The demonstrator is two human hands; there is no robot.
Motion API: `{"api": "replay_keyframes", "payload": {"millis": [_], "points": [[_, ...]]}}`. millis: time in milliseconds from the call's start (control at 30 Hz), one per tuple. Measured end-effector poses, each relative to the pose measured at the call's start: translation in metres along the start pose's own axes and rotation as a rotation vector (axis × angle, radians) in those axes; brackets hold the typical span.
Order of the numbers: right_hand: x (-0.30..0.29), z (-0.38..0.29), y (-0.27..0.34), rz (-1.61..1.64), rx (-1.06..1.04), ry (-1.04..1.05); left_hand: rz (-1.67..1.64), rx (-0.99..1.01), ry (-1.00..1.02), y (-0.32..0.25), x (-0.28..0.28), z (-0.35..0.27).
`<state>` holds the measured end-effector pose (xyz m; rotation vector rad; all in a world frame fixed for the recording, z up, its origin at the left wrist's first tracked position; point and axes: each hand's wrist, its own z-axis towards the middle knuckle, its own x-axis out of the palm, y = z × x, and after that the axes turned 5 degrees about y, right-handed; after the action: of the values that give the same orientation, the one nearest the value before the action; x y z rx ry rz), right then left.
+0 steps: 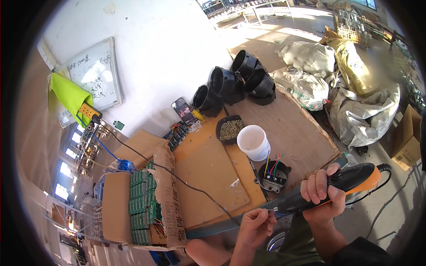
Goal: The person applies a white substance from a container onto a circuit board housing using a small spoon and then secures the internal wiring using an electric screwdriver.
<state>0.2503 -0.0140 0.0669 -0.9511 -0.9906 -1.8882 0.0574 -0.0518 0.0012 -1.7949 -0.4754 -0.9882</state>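
In my right hand (322, 193) is a black and orange corded electric screwdriver (349, 183), its tip pointing left. My left hand (258, 222) pinches at the silver tip of the tool with thumb and fingers; whether a screw is between them cannot be told. Just beyond, on the table, sits a round black housing (273, 176) with a circuit board and red, green, yellow and blue wires standing up. A white plastic tub (254, 143) stands behind it. A black tray (230, 129) of small brass-coloured parts lies to the tub's left.
Several black round housings (226, 83) stand at the table's back. A phone (184, 111) leans near wired boards (178, 135). An open cardboard box (171, 199) of green circuit boards is at left, and a black cable (159, 163) crosses the table. Sacks (362, 113) lie on the floor at right.
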Motion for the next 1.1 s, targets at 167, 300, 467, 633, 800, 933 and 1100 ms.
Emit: {"api": "replay_keyframes", "payload": {"millis": [167, 300, 467, 633, 800, 933, 1100], "points": [[-0.004, 0.008, 0.002, 0.003, -0.059, 0.065, 0.027, 0.08, -0.129, -0.005, 0.019, 0.009], [-0.003, 0.012, 0.004, 0.035, -0.051, 0.063, 0.097, 0.12, -0.151, -0.004, 0.024, 0.015], [-0.005, 0.012, 0.004, 0.047, -0.088, 0.007, 0.043, 0.132, -0.148, -0.002, 0.032, 0.015], [-0.006, 0.011, 0.007, 0.037, -0.105, 0.024, 0.013, 0.131, -0.148, 0.0, 0.035, 0.015], [-0.006, 0.01, 0.012, 0.055, -0.095, 0.088, 0.011, 0.107, -0.096, 0.001, 0.033, 0.011], [0.001, 0.004, 0.008, -0.02, -0.127, 0.114, -0.068, 0.137, -0.232, 0.004, 0.043, 0.014], [0.003, 0.001, 0.005, -0.057, -0.184, 0.119, -0.151, 0.158, -0.345, 0.001, 0.065, 0.022]]}}
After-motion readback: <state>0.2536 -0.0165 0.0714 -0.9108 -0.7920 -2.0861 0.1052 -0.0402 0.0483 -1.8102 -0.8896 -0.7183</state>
